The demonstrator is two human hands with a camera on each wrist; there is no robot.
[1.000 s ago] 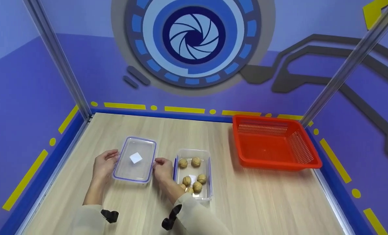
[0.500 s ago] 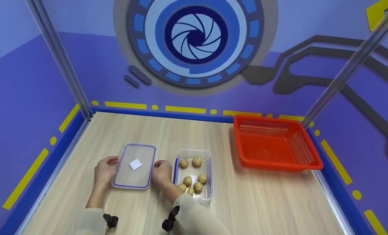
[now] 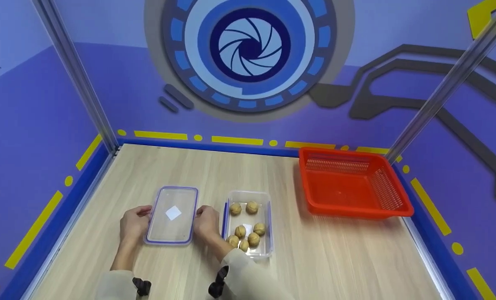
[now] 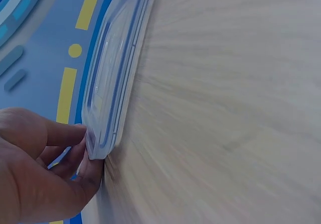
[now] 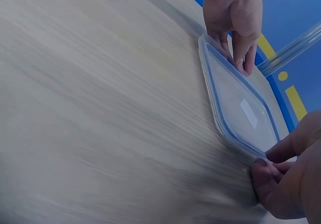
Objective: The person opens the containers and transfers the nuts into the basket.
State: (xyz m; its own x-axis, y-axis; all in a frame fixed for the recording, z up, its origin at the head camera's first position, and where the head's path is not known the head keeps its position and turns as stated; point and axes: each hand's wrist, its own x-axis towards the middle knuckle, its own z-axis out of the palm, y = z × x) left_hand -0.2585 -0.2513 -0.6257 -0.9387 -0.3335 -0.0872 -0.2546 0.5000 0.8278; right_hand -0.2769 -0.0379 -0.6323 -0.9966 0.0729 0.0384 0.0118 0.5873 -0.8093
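On the left part of the table, we see a clear plastic lid with a blue seal, lying nearly level and showing a white square label; we cannot tell whether it touches the wood. Both hands grasp it: the left hand pinches the left edge, the right hand the right. Just beside the right hand stands a clear plastic food box holding seven visible walnuts. Farther right sits a red plastic basket. We judge the work partway: no lid covers the box, and letting go is not yet done.
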